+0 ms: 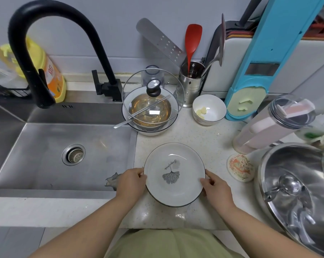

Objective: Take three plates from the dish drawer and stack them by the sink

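Note:
A stack of white plates (174, 174) with dark rims rests on the speckled counter (204, 142), just right of the steel sink (55, 155). The top plate shows a grey ginkgo leaf print. A second rim peeks out beneath it at the front; how many plates lie below I cannot tell. My left hand (131, 183) grips the stack's left edge, thumb on the rim. My right hand (217, 189) grips the right edge the same way. The dish drawer is out of view.
Behind the plates stands a bowl with a glass lid (152, 101) and a spoon. A small white bowl (208, 109), a utensil holder (192, 81), a tall clear container (275, 123), a round coaster (240, 167) and a large steel basin (297, 189) crowd the right. A black faucet (45, 53) arches over the sink.

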